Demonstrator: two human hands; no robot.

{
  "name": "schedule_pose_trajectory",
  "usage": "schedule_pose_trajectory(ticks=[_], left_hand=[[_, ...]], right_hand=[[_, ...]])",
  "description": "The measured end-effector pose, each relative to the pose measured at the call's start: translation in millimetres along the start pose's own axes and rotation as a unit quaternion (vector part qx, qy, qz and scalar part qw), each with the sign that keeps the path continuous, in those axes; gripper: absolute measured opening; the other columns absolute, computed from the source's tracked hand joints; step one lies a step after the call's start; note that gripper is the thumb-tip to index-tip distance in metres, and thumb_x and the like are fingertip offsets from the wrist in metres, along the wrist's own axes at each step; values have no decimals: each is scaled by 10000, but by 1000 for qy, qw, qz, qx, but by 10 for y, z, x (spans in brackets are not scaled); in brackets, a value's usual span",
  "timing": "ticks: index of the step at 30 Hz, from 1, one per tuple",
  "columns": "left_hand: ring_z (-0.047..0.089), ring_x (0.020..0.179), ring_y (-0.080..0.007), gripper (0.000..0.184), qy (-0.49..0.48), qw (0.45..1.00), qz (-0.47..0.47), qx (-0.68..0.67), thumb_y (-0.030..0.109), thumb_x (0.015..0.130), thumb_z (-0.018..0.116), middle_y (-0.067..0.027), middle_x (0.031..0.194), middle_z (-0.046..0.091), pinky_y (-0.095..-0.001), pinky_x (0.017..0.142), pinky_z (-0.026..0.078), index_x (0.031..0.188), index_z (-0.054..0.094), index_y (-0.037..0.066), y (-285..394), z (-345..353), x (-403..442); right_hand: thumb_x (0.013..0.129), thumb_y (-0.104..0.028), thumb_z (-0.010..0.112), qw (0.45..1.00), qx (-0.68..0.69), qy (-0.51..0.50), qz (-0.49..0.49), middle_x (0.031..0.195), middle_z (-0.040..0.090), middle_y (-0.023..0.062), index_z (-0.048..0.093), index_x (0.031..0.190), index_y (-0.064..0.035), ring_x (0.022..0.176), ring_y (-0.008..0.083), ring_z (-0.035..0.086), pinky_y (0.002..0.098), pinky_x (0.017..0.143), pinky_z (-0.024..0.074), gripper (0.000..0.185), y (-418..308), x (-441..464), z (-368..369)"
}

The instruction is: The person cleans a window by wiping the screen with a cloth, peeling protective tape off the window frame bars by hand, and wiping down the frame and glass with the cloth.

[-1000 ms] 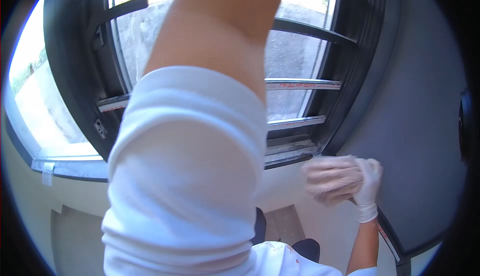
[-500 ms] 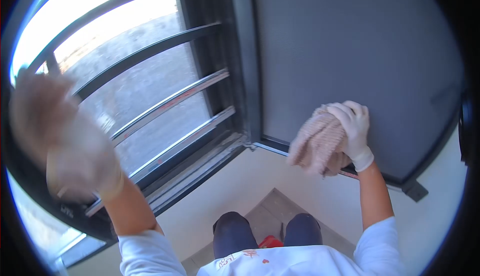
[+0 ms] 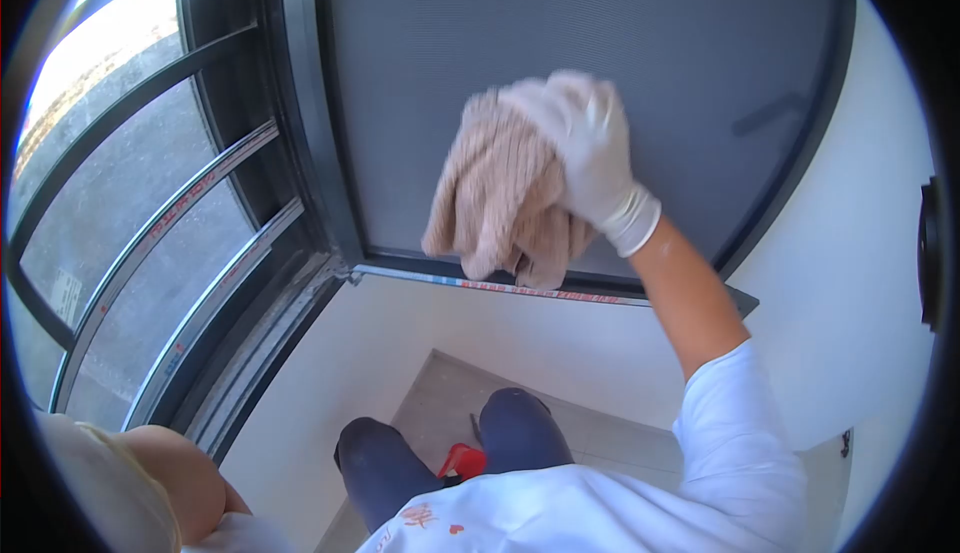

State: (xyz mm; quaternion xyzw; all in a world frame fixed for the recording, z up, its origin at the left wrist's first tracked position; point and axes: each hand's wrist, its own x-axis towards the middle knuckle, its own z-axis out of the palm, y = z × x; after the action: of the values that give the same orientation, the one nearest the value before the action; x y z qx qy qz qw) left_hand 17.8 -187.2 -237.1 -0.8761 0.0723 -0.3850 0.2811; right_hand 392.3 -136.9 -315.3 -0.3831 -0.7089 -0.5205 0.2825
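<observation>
Gloved fingers [image 3: 548, 111] of the right hand [image 3: 592, 153] close around a bunched cloth [image 3: 492, 188] at the dark panel's [image 3: 700, 123] lower part. Wiping seems in hand; the next stroke likely calls for flat, even pressure. The left hand [image 3: 100, 483] sits at the edge, fingers unseen, grip unclear.

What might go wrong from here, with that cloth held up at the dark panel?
The cloth hangs in loose folds from the right hand, so it might snag on the panel's lower edge. Pressing hard might also flex the dark panel. The red object between the legs could be a trip hazard.
</observation>
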Motion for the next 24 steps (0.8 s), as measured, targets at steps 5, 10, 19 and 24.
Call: schedule_pose_trajectory(ticks=[5, 10, 19, 24], left_hand=[[614, 879, -194, 721, 2, 1000, 3, 2, 593, 827, 517, -139, 1081, 589, -299, 731, 478, 1206, 459, -18, -269, 163, 16], [612, 871, -196, 695, 28, 999, -32, -18, 577, 833, 516, -138, 1070, 591, -301, 734, 476, 1191, 470, -17, -662, 171, 128], [609, 857, -201, 648, 41, 994, -79, -61, 546, 842, 516, -137, 1050, 593, -305, 739, 472, 1164, 489, -15, -670, 333, 126], [607, 849, -204, 622, 19, 992, -108, -67, 529, 848, 516, -137, 1040, 595, -308, 742, 470, 1149, 499, -14, -533, 525, 170]], right_hand=[[630, -309, 750, 985, -100, 141, 11, 1066, 624, 37, 600, 1102, -128, 1016, 253, 531, 385, 838, 415, 528, 682, 1038, -322], [575, -299, 789, 980, -99, 141, 97, 1129, 597, 56, 580, 1159, -122, 1063, 292, 500, 417, 886, 386, 645, 1075, 1703, -248], [569, -211, 773, 962, -132, 170, 168, 1020, 553, 33, 545, 1093, -147, 989, 264, 495, 404, 813, 368, 575, 856, 1767, -25], [567, -234, 776, 951, -199, 138, 190, 933, 554, 56, 551, 978, -112, 895, 244, 517, 391, 733, 386, 485, 827, 1737, 26]])
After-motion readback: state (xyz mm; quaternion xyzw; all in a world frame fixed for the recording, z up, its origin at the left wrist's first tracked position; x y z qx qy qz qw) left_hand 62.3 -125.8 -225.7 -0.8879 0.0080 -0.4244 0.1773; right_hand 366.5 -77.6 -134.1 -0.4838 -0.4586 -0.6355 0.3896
